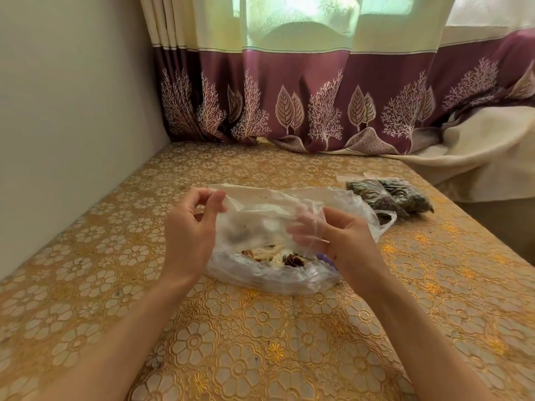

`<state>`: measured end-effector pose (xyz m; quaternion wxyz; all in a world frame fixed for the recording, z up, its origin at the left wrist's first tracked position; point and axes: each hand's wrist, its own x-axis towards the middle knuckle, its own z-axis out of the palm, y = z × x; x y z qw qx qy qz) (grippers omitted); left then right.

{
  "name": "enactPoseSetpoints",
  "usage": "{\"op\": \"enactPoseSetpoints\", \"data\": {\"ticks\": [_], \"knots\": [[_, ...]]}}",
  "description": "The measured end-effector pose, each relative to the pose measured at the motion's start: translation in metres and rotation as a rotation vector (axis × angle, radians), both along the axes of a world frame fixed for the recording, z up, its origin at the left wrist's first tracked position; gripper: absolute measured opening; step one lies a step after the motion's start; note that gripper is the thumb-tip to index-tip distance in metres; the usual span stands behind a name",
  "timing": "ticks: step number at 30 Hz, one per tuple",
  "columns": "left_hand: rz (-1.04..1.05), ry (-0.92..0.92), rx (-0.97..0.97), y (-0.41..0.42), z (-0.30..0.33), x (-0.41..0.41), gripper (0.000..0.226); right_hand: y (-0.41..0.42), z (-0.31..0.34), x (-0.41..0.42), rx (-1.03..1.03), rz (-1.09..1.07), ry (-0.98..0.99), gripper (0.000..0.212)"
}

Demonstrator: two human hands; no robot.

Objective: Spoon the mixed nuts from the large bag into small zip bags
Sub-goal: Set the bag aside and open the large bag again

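The head view looked down on a large bag (269,227) of thin clear plastic lying on the counter (260,342), and everything else sat around it. Mixed nuts (278,257) showed through its lower part, pale and brown pieces heaped at the end nearest the person. The left hand (189,235) was at the bag's left side, its fingers (215,202) pinched together on the raised upper edge of the plastic. The right hand (344,241) was at the bag's right side, its fingers (304,230) curled into the film and partly veiled by it, gripping the plastic there. Something purple (412,260) peeked out under the right hand beside the bag; what it was could not be told.

Beyond the bag and to its right lay small zip bags (388,195) already holding dark contents, close to the large bag's loop handle.

The counter wore a gold cloth patterned with raised flowers. To the left of the bag stood a plain pale wall (66,125). Behind it hung a curtain (318,91), cream above and plum below with leaf and tree motifs, and a cream blanket (486,157) bunched at the far right.
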<state>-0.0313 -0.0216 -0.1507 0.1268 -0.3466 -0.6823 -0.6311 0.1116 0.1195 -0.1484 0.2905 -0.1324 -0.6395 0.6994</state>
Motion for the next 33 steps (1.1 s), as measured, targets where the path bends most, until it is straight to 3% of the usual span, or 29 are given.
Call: {"op": "enactPoseSetpoints", "data": {"ticks": [6,12,15,18,22,25,33], "knots": [[0.019,0.002,0.030,-0.004,0.003,-0.008,0.022,0.002,0.003,0.002,0.081,0.072,0.007,0.027],[0.050,0.090,0.034,-0.006,0.007,-0.008,0.029,0.002,0.002,0.005,0.228,0.004,-0.009,0.030],[0.127,0.423,-0.077,-0.007,0.013,-0.007,0.054,0.001,-0.001,0.004,0.300,-0.032,-0.035,0.033],[0.030,0.833,-0.331,-0.003,0.013,0.006,0.079,-0.001,-0.003,0.002,0.315,-0.037,0.006,0.034],[-0.018,1.067,-0.630,0.006,0.007,0.021,0.102,-0.007,-0.004,-0.001,0.348,0.008,0.075,0.033],[-0.003,1.092,-0.717,0.004,0.008,0.022,0.102,-0.009,-0.003,0.000,0.333,0.050,0.082,0.028],[-0.041,1.005,-0.691,0.000,0.010,0.022,0.076,-0.012,-0.001,0.001,0.271,0.094,0.077,0.023]]}}
